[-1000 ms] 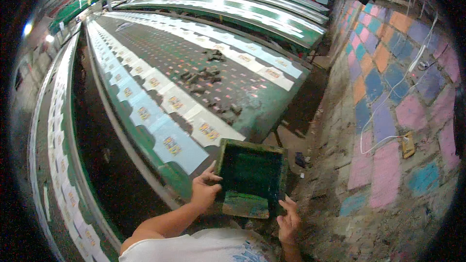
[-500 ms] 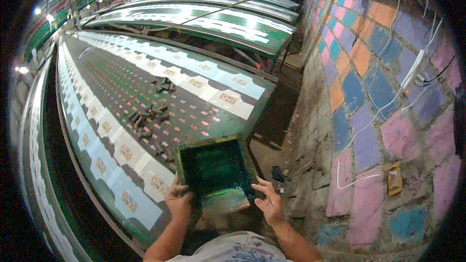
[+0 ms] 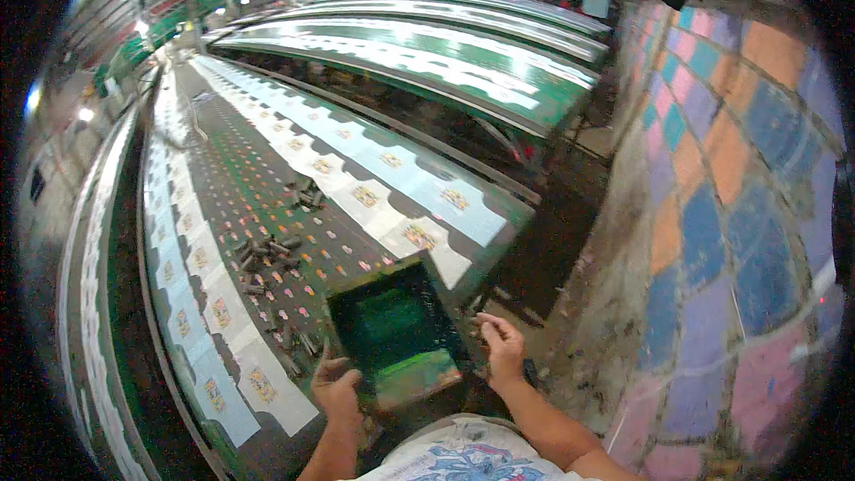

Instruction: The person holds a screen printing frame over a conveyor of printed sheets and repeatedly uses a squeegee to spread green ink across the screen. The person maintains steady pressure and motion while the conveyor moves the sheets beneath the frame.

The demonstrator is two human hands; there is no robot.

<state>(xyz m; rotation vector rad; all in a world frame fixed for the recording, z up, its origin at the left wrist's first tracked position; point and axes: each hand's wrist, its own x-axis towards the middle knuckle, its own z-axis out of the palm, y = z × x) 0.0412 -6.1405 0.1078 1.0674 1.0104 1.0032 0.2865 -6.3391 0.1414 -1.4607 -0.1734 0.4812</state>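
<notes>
A squarish screen printing frame [image 3: 396, 330] with a dark green mesh and a lighter green strip along its near side stands tilted in front of my body, at the near end of a long table. My left hand [image 3: 338, 387] is beside the frame's left edge, thumb and forefinger apart, with nothing visible in it. Just off the right edge is my right hand [image 3: 503, 347], its fingers curled and pinched together. Whatever lies between those fingertips is too small to make out. What supports the frame from below is hidden.
The long dark table [image 3: 481, 263] carries rows of white and pale blue printed fabric pieces [image 3: 365, 196]. Small dark cylinders [image 3: 267, 254] lie piled midway. More tables [image 3: 499, 98] run behind. A painted stone wall [image 3: 704, 223] rises at the right, beyond a floor strip.
The view has swung right and the frame appears turned slightly. My right hand has gone from loosely spread fingers to a pinch, a little apart from the frame's edge.
</notes>
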